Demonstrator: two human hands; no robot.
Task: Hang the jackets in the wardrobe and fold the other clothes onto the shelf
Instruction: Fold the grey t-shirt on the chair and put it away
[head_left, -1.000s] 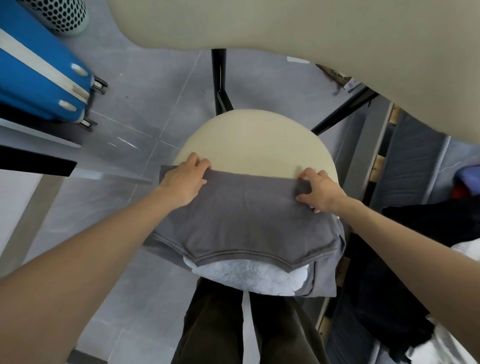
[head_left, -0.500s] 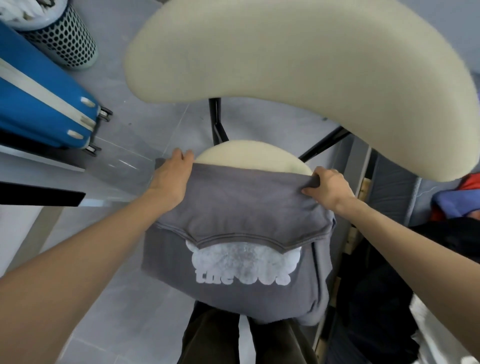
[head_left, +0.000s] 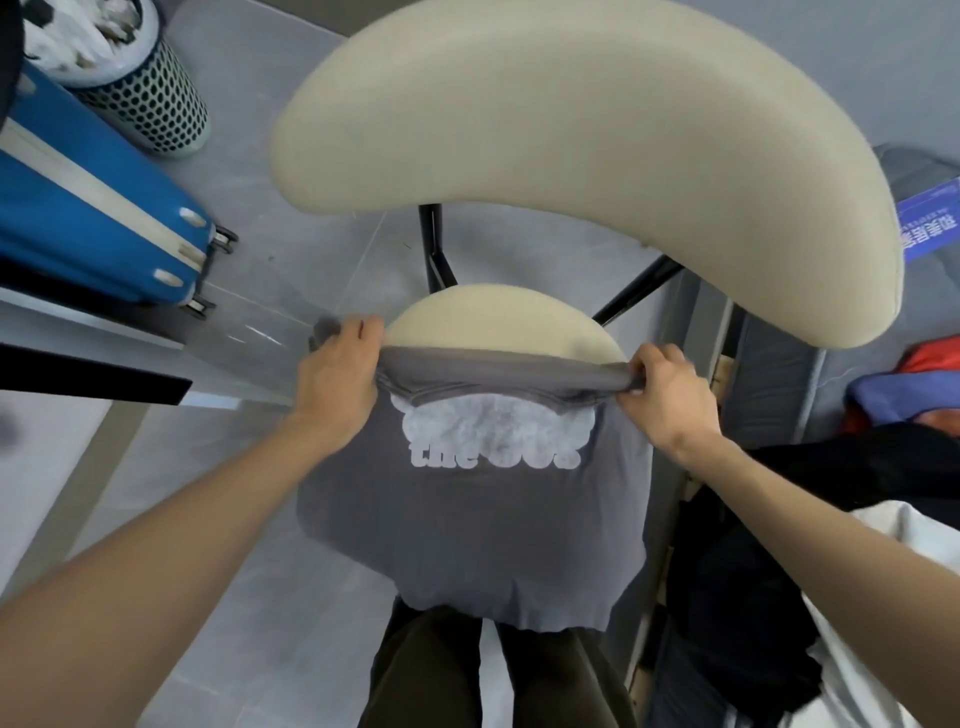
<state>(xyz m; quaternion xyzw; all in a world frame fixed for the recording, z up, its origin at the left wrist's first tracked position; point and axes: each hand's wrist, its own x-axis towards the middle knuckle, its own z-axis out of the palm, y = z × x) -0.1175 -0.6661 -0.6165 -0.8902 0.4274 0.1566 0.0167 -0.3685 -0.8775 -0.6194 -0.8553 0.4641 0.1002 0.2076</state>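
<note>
Both hands holding up a grey t-shirt (head_left: 467, 530) over the chair seat (head_left: 498, 322)

White print faces up; left hand (head_left: 337, 379) and right hand (head_left: 665, 395) each grip a bunched top corner.

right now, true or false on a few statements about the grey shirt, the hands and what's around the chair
1. The left hand and right hand both grip the top edge of the grey t-shirt with white print. True.
2. The t-shirt lies folded flat on the round cream chair seat. False: it hangs down from the hands in front of the seat.
3. A blue hard-shell suitcase sits at the left. True.
4. The perforated mesh bin is empty. False: crumpled white material fills it.
</note>
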